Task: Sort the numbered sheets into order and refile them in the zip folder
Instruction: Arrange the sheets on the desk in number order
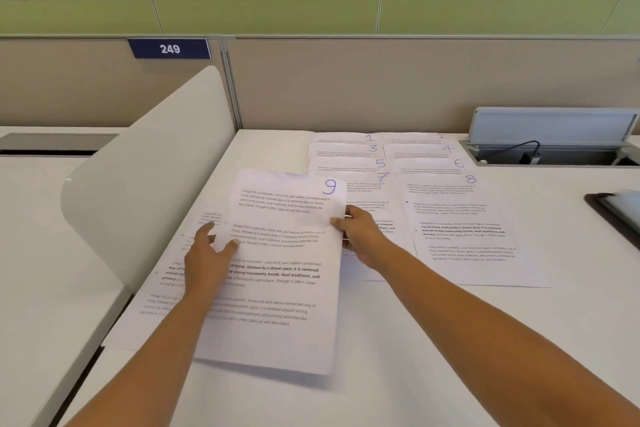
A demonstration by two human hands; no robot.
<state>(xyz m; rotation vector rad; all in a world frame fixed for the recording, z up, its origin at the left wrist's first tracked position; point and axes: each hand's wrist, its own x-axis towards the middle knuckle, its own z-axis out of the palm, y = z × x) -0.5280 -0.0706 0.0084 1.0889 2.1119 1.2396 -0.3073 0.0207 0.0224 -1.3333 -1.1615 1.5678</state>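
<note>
Item: sheet 9 point(284, 253), "9" penned top rt, held just above the bench point(450, 340); left hand point(207, 253) pinches its left edge, right hand point(360, 236) its rt edge. We judge the step as sorting. Sheets 1–8 point(415, 163) lie overlapped in two cols at the back, nos. legible. Next: set 9 below 7, no. showing. Lower sheet point(162, 291) beneath, no. hidden. Partition plate point(169, 48): "249".

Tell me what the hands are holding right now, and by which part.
Both hold the sheet numbered 9: the left hand pinches its left edge, thumb on top; the right hand pinches its right edge, below the number.
</note>
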